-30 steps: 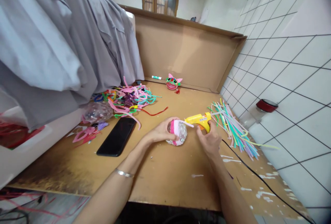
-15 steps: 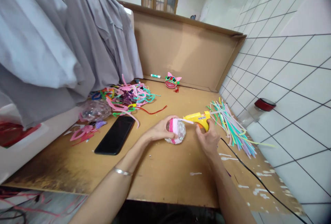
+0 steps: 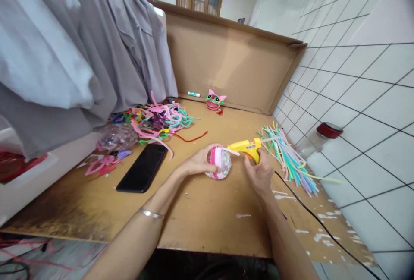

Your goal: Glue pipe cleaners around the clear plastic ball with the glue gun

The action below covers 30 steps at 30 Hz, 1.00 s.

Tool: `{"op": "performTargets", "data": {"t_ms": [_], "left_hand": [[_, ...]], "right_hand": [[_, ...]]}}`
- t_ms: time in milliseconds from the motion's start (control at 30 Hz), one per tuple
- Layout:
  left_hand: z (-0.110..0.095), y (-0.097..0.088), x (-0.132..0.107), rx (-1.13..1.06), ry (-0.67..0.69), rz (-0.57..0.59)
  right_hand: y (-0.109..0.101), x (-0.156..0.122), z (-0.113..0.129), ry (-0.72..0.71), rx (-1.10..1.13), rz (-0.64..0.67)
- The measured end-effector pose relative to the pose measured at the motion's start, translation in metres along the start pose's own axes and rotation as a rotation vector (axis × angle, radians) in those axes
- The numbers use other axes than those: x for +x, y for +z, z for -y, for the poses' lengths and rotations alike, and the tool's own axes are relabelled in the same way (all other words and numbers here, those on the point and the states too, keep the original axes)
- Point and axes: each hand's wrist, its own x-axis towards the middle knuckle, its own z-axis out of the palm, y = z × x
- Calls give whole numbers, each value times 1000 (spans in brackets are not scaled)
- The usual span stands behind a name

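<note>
In the middle of the table, my left hand (image 3: 201,160) is closed round a clear, rounded plastic piece (image 3: 225,165) with pink and pale bands of pipe cleaner wrapped about it. A loose pale lilac pipe cleaner end (image 3: 232,151) sticks out from its top toward the right. My right hand (image 3: 259,170) grips a yellow hot glue gun (image 3: 247,148) by the handle. The gun's nozzle points left, close above that loose end; whether it touches cannot be made out. A clear glue stick (image 3: 267,139) juts from the gun's back.
Loose pipe cleaners (image 3: 291,155) lie on the right, near a red-lidded jar (image 3: 323,135). Leftward are a black phone (image 3: 142,168) and a tangled pipe cleaner heap (image 3: 161,118). A small animal-face craft (image 3: 213,101) and a marker (image 3: 193,94) lie by the cardboard wall (image 3: 226,55). The gun's black cord (image 3: 310,211) trails right.
The whole view has shifted very slightly. Both hands keep their holds, and the glue gun stays by the loose pipe cleaner end.
</note>
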Motion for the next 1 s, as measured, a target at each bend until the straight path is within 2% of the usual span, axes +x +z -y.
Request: {"op": "performTargets", "data": {"t_ms": [300,700,1000], "left_hand": [[0,0,-1,62,-14,-36],[1,-1,-1,38,12,4],[2,0,-2,26,-17,-12]], "right_hand": [[-2,2,1,1,20,8],[-7,6,4,-28,39,15],[-8,8,4,-39,27,11]]}}
